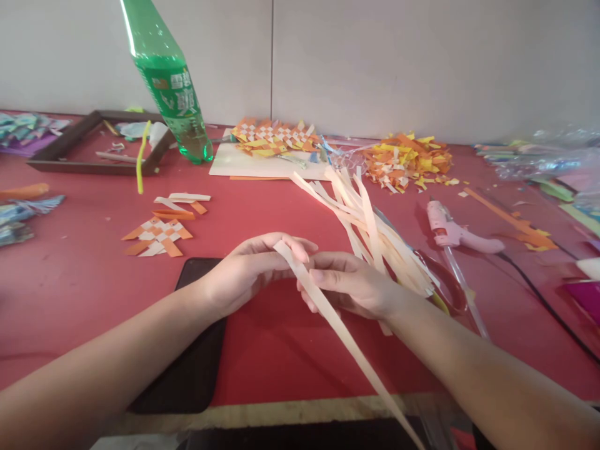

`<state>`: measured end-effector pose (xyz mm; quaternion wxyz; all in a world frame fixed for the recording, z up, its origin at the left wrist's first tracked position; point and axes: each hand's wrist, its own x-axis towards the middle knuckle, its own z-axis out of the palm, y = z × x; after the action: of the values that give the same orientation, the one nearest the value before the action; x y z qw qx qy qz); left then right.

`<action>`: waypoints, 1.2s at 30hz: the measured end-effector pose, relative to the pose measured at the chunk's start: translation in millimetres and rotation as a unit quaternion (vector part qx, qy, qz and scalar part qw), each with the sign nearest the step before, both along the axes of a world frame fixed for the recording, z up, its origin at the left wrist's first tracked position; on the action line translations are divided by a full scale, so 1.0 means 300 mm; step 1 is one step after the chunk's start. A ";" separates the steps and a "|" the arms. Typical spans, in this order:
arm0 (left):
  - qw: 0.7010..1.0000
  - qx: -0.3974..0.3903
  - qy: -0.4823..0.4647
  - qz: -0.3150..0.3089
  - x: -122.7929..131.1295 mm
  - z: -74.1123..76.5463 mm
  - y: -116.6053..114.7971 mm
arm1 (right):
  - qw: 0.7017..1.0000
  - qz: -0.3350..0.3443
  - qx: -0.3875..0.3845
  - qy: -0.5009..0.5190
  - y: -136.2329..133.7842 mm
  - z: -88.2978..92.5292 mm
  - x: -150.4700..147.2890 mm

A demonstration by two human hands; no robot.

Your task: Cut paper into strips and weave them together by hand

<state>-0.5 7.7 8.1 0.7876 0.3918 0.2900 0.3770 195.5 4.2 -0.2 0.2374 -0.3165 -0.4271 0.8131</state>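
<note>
A long cream paper strip (pixel 342 331) runs from between my hands down past the table's front edge. My left hand (pixel 257 265) has its fingers pressed together at the strip's upper end. My right hand (pixel 349 281) pinches the strip a little lower, thumb towards the left. The two hands meet at the fingertips. Just behind my right hand lies a loose bundle of cream paper strips (pixel 370 219). To the left sits a small woven orange-and-white paper piece (pixel 159 237), with a few folded strips (pixel 182 203) above it.
A dark phone (pixel 187 369) lies under my left forearm. A tilted-looking green bottle (pixel 173 94) and a dark frame (pixel 51 159) stand at the back left. A pink glue gun (pixel 450 228) with its cord is on the right. Orange and yellow paper scraps (pixel 407 159) are heaped behind.
</note>
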 end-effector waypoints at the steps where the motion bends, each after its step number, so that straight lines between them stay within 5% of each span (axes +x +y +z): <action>1: 1.000 -0.001 0.001 0.001 0.002 -0.001 0.001 | 1.000 -0.006 -0.003 -0.002 0.001 -0.001 -0.002; 7: 0.992 -0.042 -0.009 0.117 0.017 -0.007 0.008 | 0.999 -0.050 0.010 0.005 0.009 -0.004 -0.006; 18: 0.993 0.005 0.112 0.040 0.014 -0.007 -0.006 | 0.988 -0.117 0.076 -0.060 0.010 -0.019 0.008; 26: 0.986 0.039 0.161 -0.038 0.020 0.015 -0.014 | 0.966 -0.139 0.202 -0.081 0.012 -0.022 0.020; 36: 0.924 0.255 0.284 0.018 0.004 0.001 -0.028 | 0.941 -0.141 0.275 -0.138 -0.008 -0.005 0.017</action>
<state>0.8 -0.7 8.4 0.5390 0.6646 0.4028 0.3248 200.4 1.8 -1.8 0.3659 -0.4049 -0.6134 0.5709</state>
